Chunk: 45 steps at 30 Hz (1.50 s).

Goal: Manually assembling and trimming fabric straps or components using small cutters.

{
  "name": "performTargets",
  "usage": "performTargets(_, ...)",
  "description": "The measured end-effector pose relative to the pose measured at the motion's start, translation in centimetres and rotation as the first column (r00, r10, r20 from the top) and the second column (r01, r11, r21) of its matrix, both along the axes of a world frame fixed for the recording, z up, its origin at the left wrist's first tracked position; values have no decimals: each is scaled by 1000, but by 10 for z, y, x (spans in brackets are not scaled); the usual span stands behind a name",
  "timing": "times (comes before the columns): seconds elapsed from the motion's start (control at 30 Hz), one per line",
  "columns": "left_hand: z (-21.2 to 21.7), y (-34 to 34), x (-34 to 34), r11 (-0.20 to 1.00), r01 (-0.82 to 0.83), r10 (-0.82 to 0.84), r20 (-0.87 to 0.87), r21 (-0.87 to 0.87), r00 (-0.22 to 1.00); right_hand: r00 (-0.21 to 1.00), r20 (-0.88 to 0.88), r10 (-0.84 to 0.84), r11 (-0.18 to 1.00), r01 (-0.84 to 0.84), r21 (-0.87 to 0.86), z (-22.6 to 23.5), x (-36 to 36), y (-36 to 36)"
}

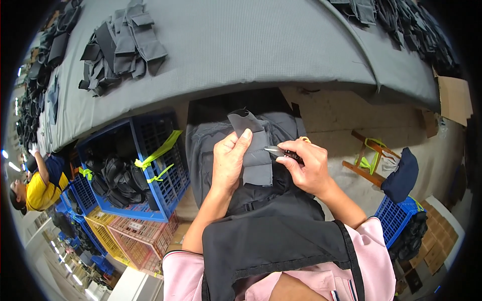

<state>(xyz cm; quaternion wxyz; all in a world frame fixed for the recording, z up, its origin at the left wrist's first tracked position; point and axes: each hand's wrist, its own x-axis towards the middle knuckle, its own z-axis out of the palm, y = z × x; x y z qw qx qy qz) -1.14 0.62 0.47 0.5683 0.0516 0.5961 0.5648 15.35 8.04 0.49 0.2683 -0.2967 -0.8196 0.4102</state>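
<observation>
Left hand [230, 163] pinched grey fabric strip [257, 163] at its 9 o'clock edge, long axis roughly 12-to-6; right hand [309, 165] gripped black-handled snips [291, 155] at strip's 3 o'clock, tip at edge, contact unclear. Tabletop [281, 45] lay beyond at 12, grey fabric pile [125, 42] at 11.

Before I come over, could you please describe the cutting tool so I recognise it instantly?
From the large grey-covered table, look down the picture to the person's right hand. It grips the small cutting tool by its black handle. The shiny metal tip sets it apart from the grey fabric strip beside it.
</observation>
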Motion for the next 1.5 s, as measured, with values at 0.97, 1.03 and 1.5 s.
performTargets(0.97, -14, -1, 4, 998, 36, -21, -294, 47, 955, 987, -145, -71, 580, -78, -811, 13, 1, 6)
performTargets(1.03, -20, -6, -3, 989, 145, -130, -340, 20, 932, 991, 131, 39, 966, -4, -259, 12, 4, 1)
performTargets(1.5, -26, -8, 6, 994, 110, -102, -359, 3, 928, 982, 156, 109, 983, -129, 128, 13, -5, -3)
